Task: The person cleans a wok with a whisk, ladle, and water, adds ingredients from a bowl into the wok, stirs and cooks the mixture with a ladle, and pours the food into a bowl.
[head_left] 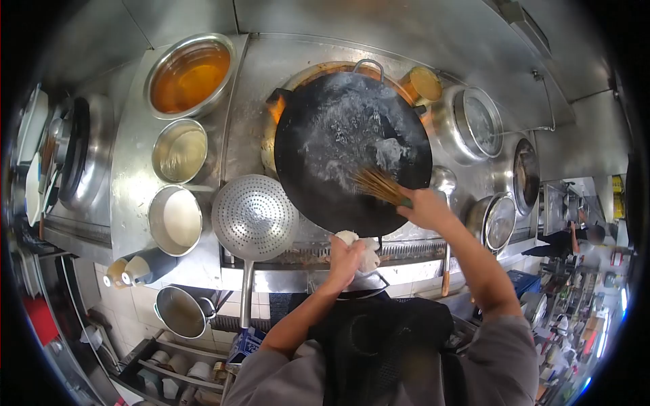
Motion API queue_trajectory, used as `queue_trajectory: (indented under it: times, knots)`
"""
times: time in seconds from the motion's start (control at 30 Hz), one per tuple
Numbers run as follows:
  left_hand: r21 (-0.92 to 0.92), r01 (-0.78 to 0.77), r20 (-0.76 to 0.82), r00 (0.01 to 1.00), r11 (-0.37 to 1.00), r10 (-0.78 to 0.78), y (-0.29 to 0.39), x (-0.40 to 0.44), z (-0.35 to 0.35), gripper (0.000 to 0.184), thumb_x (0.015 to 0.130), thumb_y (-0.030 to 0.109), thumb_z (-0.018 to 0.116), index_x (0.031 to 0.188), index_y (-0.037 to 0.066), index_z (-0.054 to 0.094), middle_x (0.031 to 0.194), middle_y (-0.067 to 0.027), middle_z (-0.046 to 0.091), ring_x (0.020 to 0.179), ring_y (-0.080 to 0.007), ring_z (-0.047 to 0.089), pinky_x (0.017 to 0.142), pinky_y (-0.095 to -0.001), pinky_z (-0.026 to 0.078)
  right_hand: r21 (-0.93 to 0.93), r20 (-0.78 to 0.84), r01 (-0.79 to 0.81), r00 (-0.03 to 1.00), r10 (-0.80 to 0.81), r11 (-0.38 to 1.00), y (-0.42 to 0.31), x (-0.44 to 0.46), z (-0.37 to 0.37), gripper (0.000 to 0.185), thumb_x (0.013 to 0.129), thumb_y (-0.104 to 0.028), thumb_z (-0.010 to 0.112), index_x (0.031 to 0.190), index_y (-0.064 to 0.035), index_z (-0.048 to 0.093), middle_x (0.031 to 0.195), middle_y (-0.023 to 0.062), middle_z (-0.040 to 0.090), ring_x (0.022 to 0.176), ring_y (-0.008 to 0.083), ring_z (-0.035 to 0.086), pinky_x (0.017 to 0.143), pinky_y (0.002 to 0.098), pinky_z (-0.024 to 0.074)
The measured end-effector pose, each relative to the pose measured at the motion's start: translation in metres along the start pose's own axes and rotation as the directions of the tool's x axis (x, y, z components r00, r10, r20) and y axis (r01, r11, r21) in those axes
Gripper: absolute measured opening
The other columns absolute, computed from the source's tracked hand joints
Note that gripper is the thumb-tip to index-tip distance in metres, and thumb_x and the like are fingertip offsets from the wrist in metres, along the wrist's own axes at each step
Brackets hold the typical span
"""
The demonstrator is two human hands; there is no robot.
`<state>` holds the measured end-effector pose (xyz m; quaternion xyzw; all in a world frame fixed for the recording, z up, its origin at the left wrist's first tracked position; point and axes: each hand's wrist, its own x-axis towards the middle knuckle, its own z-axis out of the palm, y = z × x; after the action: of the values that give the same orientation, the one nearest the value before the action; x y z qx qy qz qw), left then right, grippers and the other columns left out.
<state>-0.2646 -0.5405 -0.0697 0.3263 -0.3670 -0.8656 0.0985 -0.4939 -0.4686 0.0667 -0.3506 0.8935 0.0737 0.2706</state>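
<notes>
A large black wok (295, 159) sits on the burner, with steaming, frothy water (352, 122) inside. My right hand (429, 210) is closed round the handle of a bamboo wok brush (379, 185), whose bristles reach into the wok's near right part. At the wok's near edge, my left hand (344, 262) is closed on a whitish cloth (368, 258). The cloth lies against the near rim; whether a wok handle is under it is hidden. Orange flame (275, 107) shows beside the wok's left side.
A perforated strainer (255, 218) lies left of the wok, its handle over the counter edge. Farther left stand a basin of orange liquid (191, 78) and two pots (179, 150). A ladle (443, 181) and lidded pots (500, 222) are at right. Another person (575, 237) stands far right.
</notes>
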Motion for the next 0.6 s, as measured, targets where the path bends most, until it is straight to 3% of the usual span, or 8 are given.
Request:
queue_trajectory:
  times: [0.07,0.2,0.27,0.33,0.37,0.4,0.5,0.6]
  knots:
    - [-0.038,0.002,-0.017,1.0,0.999,-0.003,0.009,-0.002,0.005,0.029,0.083,-0.007,0.058,0.111,0.0,0.061,0.099,-0.0046,0.065,0.09,-0.0158,0.066,0.076,-0.0333,0.055,-0.047,0.026,0.078,0.997,-0.077,0.996,0.016,0.007,-0.015,0.048,0.093,-0.037,0.07,0.138,-0.0184,0.067,0.108,0.022,0.075,0.104,0.0427,0.072,0.094,0.0531,0.0573]
    - [-0.036,-0.012,0.026,1.0,0.999,0.013,-0.002,0.001,0.0,0.031,0.084,-0.007,0.058,0.113,0.001,0.058,0.1,-0.0062,0.065,0.093,-0.0167,0.066,0.078,-0.0331,0.055,0.016,-0.283,0.093,0.955,-0.084,0.996,-0.008,0.107,-0.016,0.046,0.093,-0.038,0.07,0.134,-0.0173,0.068,0.106,0.0233,0.074,0.101,0.0437,0.072,0.092,0.0534,0.0576]
    - [0.0,0.026,0.018,1.0,1.0,-0.026,0.003,0.002,0.001,0.03,0.084,-0.008,0.057,0.113,0.0,0.058,0.1,-0.0068,0.065,0.091,-0.0175,0.067,0.075,-0.0334,0.056,0.045,-0.306,0.048,0.952,-0.032,0.998,-0.028,0.109,-0.005,0.051,0.093,-0.04,0.07,0.139,-0.0177,0.065,0.105,0.0244,0.074,0.1,0.0458,0.071,0.09,0.0537,0.0579]
    - [0.038,0.082,0.028,0.996,0.996,-0.083,0.008,-0.005,0.007,0.03,0.084,-0.008,0.057,0.112,0.0,0.057,0.1,-0.0075,0.065,0.089,-0.0183,0.068,0.073,-0.0337,0.057,0.09,-0.312,-0.006,0.95,0.034,0.996,-0.024,0.092,0.024,0.059,0.094,-0.042,0.07,0.148,-0.019,0.057,0.104,0.0262,0.073,0.101,0.0476,0.071,0.088,0.0538,0.0582]
    - [-0.023,0.042,-0.001,0.999,0.999,-0.042,0.016,-0.006,0.014,0.019,0.084,-0.006,0.058,0.102,-0.001,0.058,0.093,-0.0081,0.065,0.08,-0.0175,0.068,0.064,-0.0338,0.056,0.099,-0.313,0.003,0.949,0.028,0.995,-0.019,0.083,0.042,0.063,0.095,-0.042,0.069,0.152,-0.02,0.053,0.104,0.027,0.072,0.102,0.0473,0.07,0.089,0.0537,0.0582]
    - [-0.081,0.007,-0.038,0.999,0.997,-0.01,0.02,-0.007,0.018,0.008,0.085,-0.004,0.059,0.092,-0.002,0.059,0.086,-0.0087,0.065,0.071,-0.0167,0.067,0.055,-0.0339,0.055,0.102,-0.217,-0.019,0.975,0.041,0.995,-0.022,0.055,0.036,0.066,0.096,-0.042,0.069,0.155,-0.0212,0.049,0.108,0.0279,0.071,0.104,0.0472,0.07,0.09,0.0543,0.0582]
    - [-0.087,-0.03,-0.088,0.996,0.996,0.022,0.013,-0.005,0.016,0.008,0.084,-0.004,0.06,0.092,-0.003,0.059,0.086,-0.0094,0.065,0.072,-0.0178,0.068,0.055,-0.0363,0.056,-0.072,-0.027,-0.141,0.99,0.139,0.987,-0.002,-0.021,0.048,0.073,0.097,-0.042,0.069,0.161,-0.0251,0.039,0.121,0.0301,0.066,0.102,0.0491,0.07,0.088,0.057,0.0583]
    - [-0.055,0.083,-0.005,0.997,0.995,-0.083,-0.002,0.0,-0.003,0.012,0.085,-0.004,0.06,0.096,-0.003,0.06,0.09,-0.0098,0.066,0.075,-0.0194,0.069,0.06,-0.0363,0.058,-0.158,-0.181,-0.228,0.963,0.198,0.961,0.043,0.004,0.043,0.073,0.099,-0.04,0.067,0.162,-0.0246,0.033,0.123,0.0291,0.063,0.094,0.0496,0.072,0.082,0.0566,0.06]
